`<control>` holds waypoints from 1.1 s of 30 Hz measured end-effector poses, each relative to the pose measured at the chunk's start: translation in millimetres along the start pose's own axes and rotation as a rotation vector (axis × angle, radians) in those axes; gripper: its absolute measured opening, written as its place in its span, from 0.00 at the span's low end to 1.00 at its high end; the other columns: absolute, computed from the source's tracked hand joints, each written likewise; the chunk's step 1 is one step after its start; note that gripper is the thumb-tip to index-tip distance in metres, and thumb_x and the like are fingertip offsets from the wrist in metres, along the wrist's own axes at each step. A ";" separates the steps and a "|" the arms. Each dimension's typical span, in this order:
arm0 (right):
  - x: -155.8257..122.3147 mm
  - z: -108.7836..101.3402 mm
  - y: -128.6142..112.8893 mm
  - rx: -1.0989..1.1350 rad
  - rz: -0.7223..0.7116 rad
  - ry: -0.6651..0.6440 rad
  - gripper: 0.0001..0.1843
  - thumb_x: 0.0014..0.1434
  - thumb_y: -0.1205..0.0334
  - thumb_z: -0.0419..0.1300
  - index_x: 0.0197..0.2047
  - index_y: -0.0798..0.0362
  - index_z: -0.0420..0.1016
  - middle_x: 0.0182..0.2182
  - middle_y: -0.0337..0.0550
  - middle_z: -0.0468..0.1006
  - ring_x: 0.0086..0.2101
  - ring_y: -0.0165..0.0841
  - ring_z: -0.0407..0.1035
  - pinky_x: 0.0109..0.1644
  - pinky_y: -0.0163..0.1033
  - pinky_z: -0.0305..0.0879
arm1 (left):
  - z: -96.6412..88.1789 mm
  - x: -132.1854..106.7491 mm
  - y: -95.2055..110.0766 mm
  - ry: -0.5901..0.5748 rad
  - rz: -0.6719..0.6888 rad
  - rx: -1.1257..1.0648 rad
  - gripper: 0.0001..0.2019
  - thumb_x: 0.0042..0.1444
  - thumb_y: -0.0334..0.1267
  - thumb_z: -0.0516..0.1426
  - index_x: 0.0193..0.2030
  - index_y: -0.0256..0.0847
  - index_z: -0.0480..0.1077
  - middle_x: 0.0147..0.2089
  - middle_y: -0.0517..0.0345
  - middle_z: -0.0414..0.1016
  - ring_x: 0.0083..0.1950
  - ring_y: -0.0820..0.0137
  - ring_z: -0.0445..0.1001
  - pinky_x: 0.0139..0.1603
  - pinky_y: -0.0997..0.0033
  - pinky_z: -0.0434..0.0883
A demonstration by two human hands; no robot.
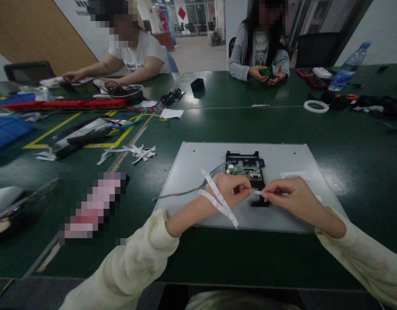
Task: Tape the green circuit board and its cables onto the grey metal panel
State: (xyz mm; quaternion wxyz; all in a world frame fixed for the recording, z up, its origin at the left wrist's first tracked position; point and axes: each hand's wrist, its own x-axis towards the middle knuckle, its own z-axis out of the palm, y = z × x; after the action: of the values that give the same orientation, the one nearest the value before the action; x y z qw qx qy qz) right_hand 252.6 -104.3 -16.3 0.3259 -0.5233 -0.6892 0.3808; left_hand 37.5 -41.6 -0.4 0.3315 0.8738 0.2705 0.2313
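Note:
A grey metal panel (198, 159) lies flat on the dark green table (217, 125) in front of me. A green circuit board (246, 168) in a black frame sits at its middle, with grey cables (185, 191) running off to the left. My left hand (232, 189) and my right hand (289, 196) meet just in front of the board. Both pinch a small white strip (257, 192) between their fingertips. Two white tape strips (217, 200) are stuck across the back of my left hand and wrist.
More white strips (133, 151) lie left of the panel. Cables, a red bar (69, 104) and yellow floor-style tape lines fill the left side. A tape roll (316, 106) and a water bottle (348, 66) stand far right. Two other people sit across the table.

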 end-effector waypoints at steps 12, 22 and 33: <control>-3.6 2.8 -6.8 -0.025 -0.067 0.018 0.06 0.56 0.61 0.60 0.33 0.51 0.79 0.30 0.37 0.79 0.30 0.27 0.71 0.33 0.30 0.66 | -0.8 -1.5 4.4 0.024 -0.027 0.021 0.14 0.58 0.44 0.55 0.43 0.35 0.70 0.29 0.59 0.74 0.25 0.76 0.69 0.26 0.77 0.66; -3.4 1.3 -4.0 0.046 0.093 -0.073 0.14 0.58 0.53 0.59 0.41 0.52 0.78 0.29 0.39 0.78 0.23 0.25 0.68 0.26 0.30 0.62 | 12.4 -4.1 8.3 -0.015 0.032 0.051 0.10 0.59 0.33 0.52 0.30 0.37 0.73 0.23 0.62 0.71 0.24 0.78 0.68 0.25 0.79 0.61; -1.7 -17.8 9.1 -0.018 0.129 -0.122 0.17 0.56 0.48 0.58 0.31 0.55 0.76 0.25 0.40 0.75 0.24 0.27 0.65 0.26 0.31 0.57 | 15.4 -4.0 4.8 0.150 -0.071 0.029 0.11 0.56 0.38 0.55 0.26 0.36 0.72 0.18 0.64 0.68 0.20 0.79 0.65 0.20 0.80 0.58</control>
State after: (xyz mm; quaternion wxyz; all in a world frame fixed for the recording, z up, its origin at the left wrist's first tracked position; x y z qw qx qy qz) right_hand 272.4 -101.2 -15.4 0.2534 -0.5456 -0.6759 0.4258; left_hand 45.1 -54.1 -8.3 0.3057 0.8485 0.3288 0.2802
